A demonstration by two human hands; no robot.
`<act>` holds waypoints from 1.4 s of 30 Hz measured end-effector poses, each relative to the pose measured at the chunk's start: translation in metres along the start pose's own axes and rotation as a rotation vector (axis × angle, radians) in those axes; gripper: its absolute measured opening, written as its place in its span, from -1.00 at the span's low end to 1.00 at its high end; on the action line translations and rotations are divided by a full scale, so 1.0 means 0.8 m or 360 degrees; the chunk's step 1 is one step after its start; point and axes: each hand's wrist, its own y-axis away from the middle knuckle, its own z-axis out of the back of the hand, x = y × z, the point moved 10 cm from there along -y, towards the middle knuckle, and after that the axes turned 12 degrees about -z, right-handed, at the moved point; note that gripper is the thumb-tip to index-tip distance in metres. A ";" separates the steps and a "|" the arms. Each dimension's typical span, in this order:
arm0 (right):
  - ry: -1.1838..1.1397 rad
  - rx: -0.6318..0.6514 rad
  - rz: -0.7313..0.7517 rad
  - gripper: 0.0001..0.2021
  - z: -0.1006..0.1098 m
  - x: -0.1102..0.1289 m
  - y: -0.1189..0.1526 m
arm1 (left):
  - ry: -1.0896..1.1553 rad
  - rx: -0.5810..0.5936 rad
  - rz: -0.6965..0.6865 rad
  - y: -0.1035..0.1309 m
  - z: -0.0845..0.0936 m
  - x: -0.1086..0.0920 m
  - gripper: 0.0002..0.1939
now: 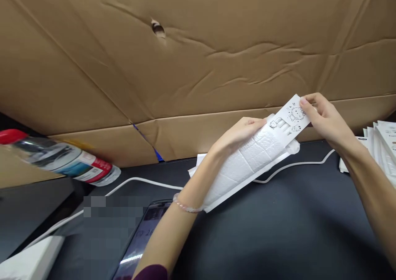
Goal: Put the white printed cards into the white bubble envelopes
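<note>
In my left hand (244,133) is a white padded mailer (244,164), held by its upper edge and tilted up to the right above the dark table. A flat white box (286,123) printed with cartoon cats sticks partway out of the mailer's open end; its lower part is hidden inside. A small window in the box shows white sticks. My right hand (324,117) pinches the outer end of this box between thumb and fingers. A beaded bracelet (187,205) circles my left wrist.
Brown cardboard (185,65) stands behind the table (278,230). A red-capped water bottle (71,160) leans at left. A phone (145,234) lies under my left forearm. White cable (145,182) crosses the table. White packages (382,143) stand at right, a white box (31,257) at lower left.
</note>
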 end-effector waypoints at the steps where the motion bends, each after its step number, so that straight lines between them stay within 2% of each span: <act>1: 0.0019 -0.0026 0.0030 -0.74 -0.001 0.001 0.002 | 0.0085 -0.0033 0.0005 -0.003 -0.003 0.000 -0.65; 4: 0.0130 0.0053 0.0084 -0.69 -0.022 0.007 0.010 | 0.0276 -0.0186 -0.0003 -0.011 -0.005 -0.002 -0.70; 8: 0.0165 0.0287 0.0289 -0.64 -0.054 0.028 0.029 | 0.0196 -0.0331 -0.0091 -0.012 0.006 -0.008 -0.69; 10: 0.0152 0.0295 0.0426 -0.64 -0.056 0.040 0.036 | 0.0163 -0.0402 -0.0169 -0.009 0.014 -0.014 -0.67; 14: 0.0127 0.0140 0.0579 -0.64 -0.044 0.052 0.042 | 0.0236 -0.0552 -0.0349 -0.003 0.025 -0.031 -0.66; 16: 0.0168 0.0168 0.0657 -0.69 -0.047 0.055 0.045 | 0.0256 -0.0588 -0.0441 -0.002 0.025 -0.041 -0.66; 19: 0.0234 0.0308 0.0717 -0.72 -0.059 0.056 0.048 | 0.0233 -0.0564 -0.0543 -0.002 0.021 -0.049 -0.66; 21: 0.0141 0.0335 0.0648 -0.73 -0.058 0.052 0.043 | 0.0254 -0.0565 -0.0578 -0.002 0.020 -0.048 -0.67; 25: -0.0238 0.0309 0.0383 -0.38 -0.047 0.034 0.026 | 0.0428 -0.0511 -0.0561 -0.001 0.018 -0.040 -0.72; 26: -0.0280 0.0334 0.0325 -0.38 -0.049 0.029 0.024 | 0.0440 -0.0450 -0.0551 -0.001 0.014 -0.040 -0.71; 28: -0.0294 0.0375 0.0289 -0.52 -0.053 0.026 0.023 | 0.0395 -0.0308 -0.0554 0.000 0.005 -0.044 -0.71; 32: -0.0209 0.0347 0.0412 -0.65 -0.053 0.036 0.028 | 0.0127 -0.0121 -0.0609 0.003 0.000 -0.052 -0.67; 34: -0.0128 0.0371 0.0477 -0.71 -0.056 0.041 0.032 | 0.0005 -0.0143 -0.0598 0.002 0.008 -0.048 -0.63; 37: -0.0040 0.0480 0.0551 -0.76 -0.064 0.045 0.036 | -0.0119 -0.0189 -0.0549 -0.002 0.018 -0.035 -0.70; 40: 0.0063 0.0616 0.0507 -0.68 -0.072 0.040 0.038 | -0.0267 -0.0206 -0.0518 -0.005 0.023 -0.026 -0.76; 42: 0.0161 0.0627 0.0441 -0.66 -0.071 0.036 0.037 | -0.0336 -0.0219 -0.0487 -0.004 0.026 -0.023 -0.76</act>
